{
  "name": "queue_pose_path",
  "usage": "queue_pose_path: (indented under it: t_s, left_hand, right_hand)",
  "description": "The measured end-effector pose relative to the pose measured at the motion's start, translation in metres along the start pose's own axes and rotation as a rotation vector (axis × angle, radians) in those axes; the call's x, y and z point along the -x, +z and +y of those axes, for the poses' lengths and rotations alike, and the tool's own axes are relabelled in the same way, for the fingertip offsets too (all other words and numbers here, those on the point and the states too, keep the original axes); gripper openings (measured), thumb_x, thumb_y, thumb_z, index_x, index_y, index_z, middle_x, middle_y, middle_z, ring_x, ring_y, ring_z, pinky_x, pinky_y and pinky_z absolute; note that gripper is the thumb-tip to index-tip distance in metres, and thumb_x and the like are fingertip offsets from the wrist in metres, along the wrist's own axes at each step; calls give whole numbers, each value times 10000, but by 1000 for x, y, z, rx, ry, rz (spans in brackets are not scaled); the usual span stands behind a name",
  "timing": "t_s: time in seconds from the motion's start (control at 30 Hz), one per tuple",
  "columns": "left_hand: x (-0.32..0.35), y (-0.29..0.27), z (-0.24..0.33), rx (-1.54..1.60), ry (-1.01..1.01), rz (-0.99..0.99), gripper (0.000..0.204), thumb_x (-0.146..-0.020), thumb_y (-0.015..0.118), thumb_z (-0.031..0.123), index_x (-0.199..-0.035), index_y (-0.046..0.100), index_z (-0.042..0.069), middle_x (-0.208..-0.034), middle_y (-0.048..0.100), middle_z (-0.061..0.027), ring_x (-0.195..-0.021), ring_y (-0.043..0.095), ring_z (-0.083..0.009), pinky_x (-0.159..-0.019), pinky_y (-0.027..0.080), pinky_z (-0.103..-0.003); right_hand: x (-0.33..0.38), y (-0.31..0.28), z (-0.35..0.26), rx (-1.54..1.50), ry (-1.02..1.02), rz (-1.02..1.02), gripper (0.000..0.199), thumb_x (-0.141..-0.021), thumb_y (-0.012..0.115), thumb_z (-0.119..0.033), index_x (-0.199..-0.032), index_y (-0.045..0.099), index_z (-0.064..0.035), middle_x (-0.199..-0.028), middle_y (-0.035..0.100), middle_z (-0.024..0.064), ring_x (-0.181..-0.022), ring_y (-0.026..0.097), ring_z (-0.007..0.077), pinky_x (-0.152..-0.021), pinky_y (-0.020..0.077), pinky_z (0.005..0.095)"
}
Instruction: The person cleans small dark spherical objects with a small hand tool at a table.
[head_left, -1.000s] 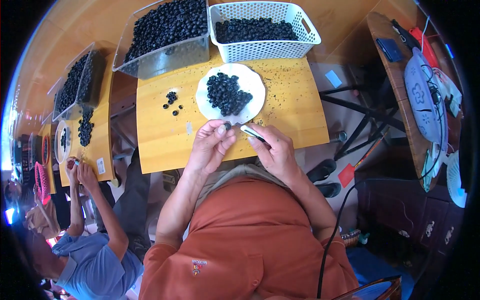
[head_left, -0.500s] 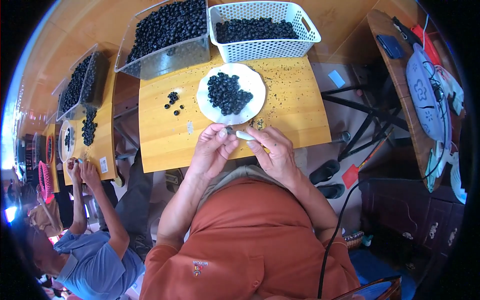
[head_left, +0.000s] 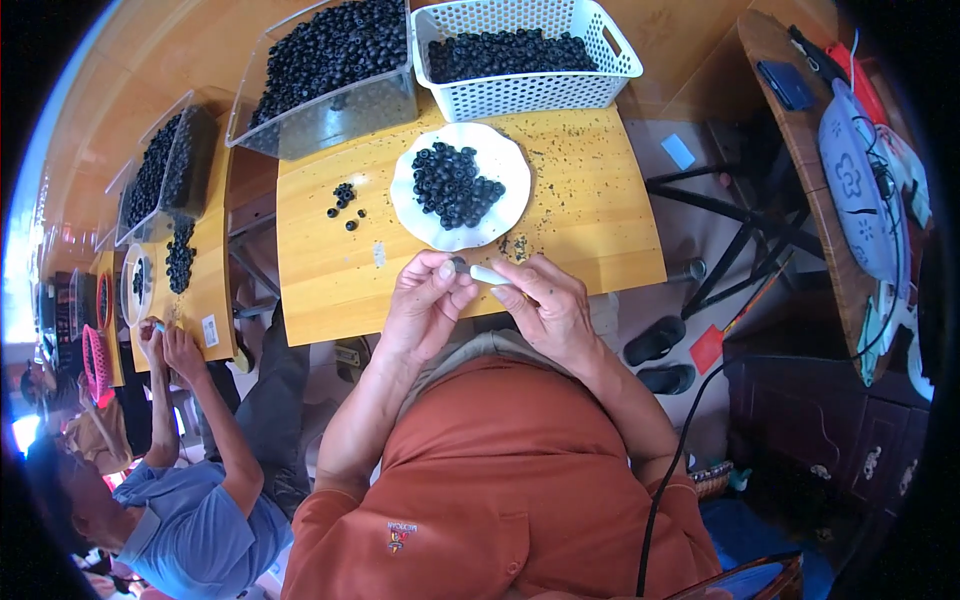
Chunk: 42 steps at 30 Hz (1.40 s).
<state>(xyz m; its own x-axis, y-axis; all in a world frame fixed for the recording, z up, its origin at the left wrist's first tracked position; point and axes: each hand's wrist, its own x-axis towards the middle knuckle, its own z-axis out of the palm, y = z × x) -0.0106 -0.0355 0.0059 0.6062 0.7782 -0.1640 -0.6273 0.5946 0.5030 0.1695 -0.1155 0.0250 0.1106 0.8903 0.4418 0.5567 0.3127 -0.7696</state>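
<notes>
My left hand [head_left: 422, 308] pinches a small black round part [head_left: 459, 265] between thumb and fingers, just past the near edge of the white scalloped plate [head_left: 512, 208]. In my right hand [head_left: 552, 308] is a short, pale stick-like tool [head_left: 487, 274], its tip against or very close to the black part. The fingers hide most of both. A heap of black round parts [head_left: 450, 185], some showing a hole in the middle, lies on the plate. Left of it, several loose black parts [head_left: 343, 195] rest on the wooden table [head_left: 330, 275].
Behind the plate stand a clear bin [head_left: 345, 122] and a white perforated basket [head_left: 530, 98], both holding many black parts. Black crumbs dot the table's right side. At the left, a co-worker [head_left: 205, 510] handles something small. A cable [head_left: 672, 455] hangs at my right.
My hands stay nearly in place, with the black part and the pale tool still held together. The view has shifted slightly. The co-worker's hands have moved a little.
</notes>
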Motion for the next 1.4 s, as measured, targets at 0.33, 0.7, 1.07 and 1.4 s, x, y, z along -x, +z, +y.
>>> queue_pose_path:
  t_s: [0.33, 0.7, 1.07, 1.4]
  left_hand:
    - [7, 25, 1, -72, 75, -172, 52, -910, 651, 40, -963, 653, 37, -931, 657, -131, -797, 660, -192, -748, 598, -301]
    - [-1, 8, -2, -37, 34, -45, 91, -935, 613, 29, -1022, 640, 37, -973, 682, -126, -860, 699, -198, -772, 621, -326]
    - [-3, 4, -3, -66, 41, -60, 71, -939, 608, 30, -1006, 629, 33, -984, 673, -143, -855, 702, -212, -774, 620, -321]
    - [6, 23, 3, -211, 127, -156, 84, -903, 651, 13, -978, 637, 48, -899, 625, -119, -758, 642, -181, -704, 566, -287]
  right_hand:
    - [-1, -8, 19, -138, 151, 42, 292, -892, 681, -97, -1169, 657, -7, -773, 619, 114, -631, 595, 213, -578, 470, 322]
    - [-4, -8, 0, -347, 61, -13, 273, -911, 671, -99, -1144, 649, 42, -784, 594, 89, -639, 533, 153, -581, 420, 283]
    - [-5, -10, 5, -179, 43, -45, 260, -851, 720, -102, -1094, 676, -20, -790, 629, 105, -645, 623, 238, -564, 490, 338]
    - [-5, -18, 25, -105, 180, 65, 287, -883, 687, -81, -1157, 663, 1, -775, 617, 115, -629, 587, 198, -576, 459, 303]
